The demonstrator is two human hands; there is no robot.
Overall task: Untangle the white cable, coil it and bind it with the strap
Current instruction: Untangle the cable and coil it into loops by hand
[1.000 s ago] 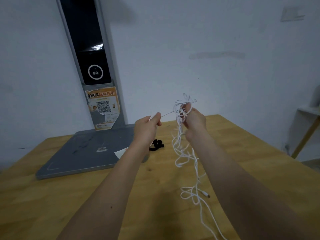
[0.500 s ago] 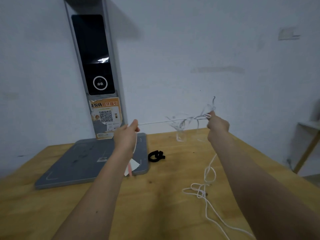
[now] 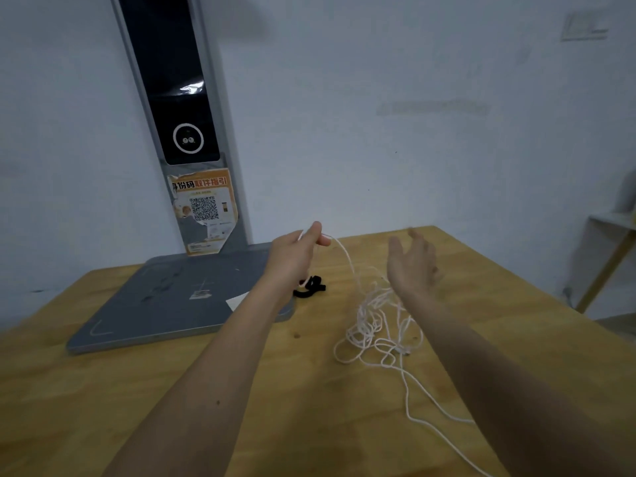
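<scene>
The white cable (image 3: 373, 330) lies in a loose tangle on the wooden table (image 3: 172, 390), with one strand trailing toward the near right edge. Another strand rises from the pile to my left hand (image 3: 297, 258), which pinches it between thumb and fingers above the table. My right hand (image 3: 411, 263) hovers over the pile with fingers spread and holds nothing; it is blurred. The black strap (image 3: 309, 287) lies curled on the table just behind my left wrist, partly hidden by it.
A grey flat base (image 3: 165, 297) with a tall dark-screened post (image 3: 179, 98) stands at the back left against the white wall. A small white paper (image 3: 237, 300) lies on the base's corner. A shelf with a yellow leg (image 3: 605, 263) stands at the far right.
My right hand has let go of the tangle, which dropped onto the table, and the hand now hangs open. My left hand has moved right, still pinching the strand, now slack.
</scene>
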